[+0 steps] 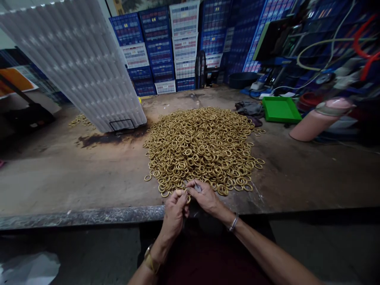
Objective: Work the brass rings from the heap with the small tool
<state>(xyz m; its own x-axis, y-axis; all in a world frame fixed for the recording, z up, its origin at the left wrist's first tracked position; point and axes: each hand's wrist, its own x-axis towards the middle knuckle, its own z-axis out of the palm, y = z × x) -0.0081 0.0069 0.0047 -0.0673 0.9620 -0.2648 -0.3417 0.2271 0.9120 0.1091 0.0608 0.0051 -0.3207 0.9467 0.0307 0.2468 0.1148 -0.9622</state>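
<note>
Worktop (89, 174), broad and brown, runs from side to side, its worn front edge close to the person. Blue and white crates (158, 51) rise in stacks beyond its far edge. At the left, a tall, ridged, whitish panel (80, 63) stands on the worktop, its long axis leaning up toward the left. A wide heap of brass-coloured rings (204, 146) fills the middle, with loose ones scattered around its fringe. To the right of the heap lie a pink cylinder (316, 118), its long axis slanting up toward the right, and a shallow green tray (281, 110). Both hands meet at the heap's near edge. The left hand (173, 213) pinches one ring between thumb and fingers; the right hand (209, 200) has its fingers curled in beside it, though whether they grip it cannot be told. That held ring (189, 199) is above the worktop's front edge, between the hands. Being round, it has no long axis; its visible curve stands roughly upright, partly hidden by fingers.
</note>
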